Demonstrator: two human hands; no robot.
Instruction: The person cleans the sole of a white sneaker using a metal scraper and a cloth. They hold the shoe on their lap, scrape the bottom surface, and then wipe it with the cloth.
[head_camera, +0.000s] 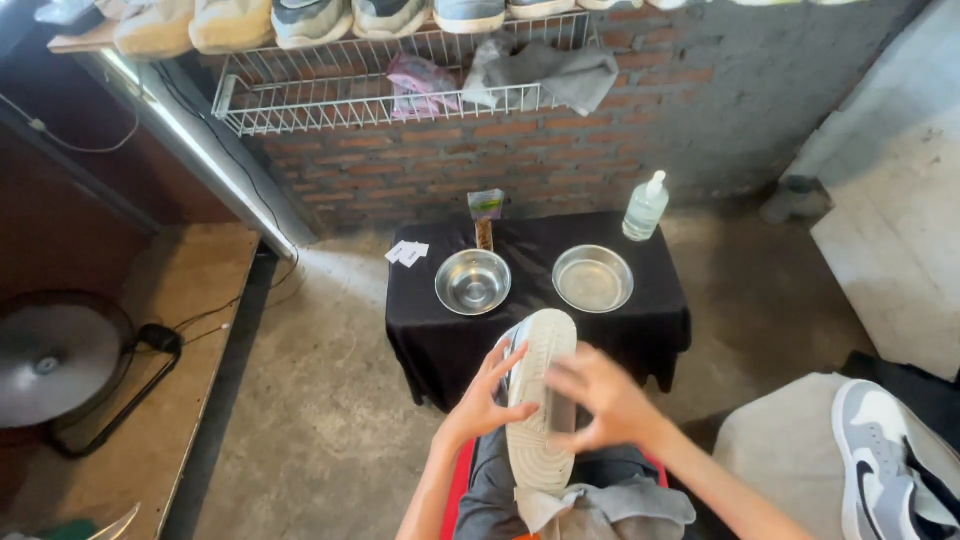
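Low counter (640, 340) draped in black cloth, standing on the concrete floor (330, 400) against a brick wall. On it: two empty steel bowls (473, 281) (592, 278) side by side, a clear pump bottle (645, 207) at the far right corner, a small upright packet (486, 204) and white cards (407, 252) at the far left.

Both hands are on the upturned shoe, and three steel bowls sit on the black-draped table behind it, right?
Not quite: the head view shows two steel bowls, not three, on the black-draped table. The left hand and right hand are indeed on the upturned shoe.
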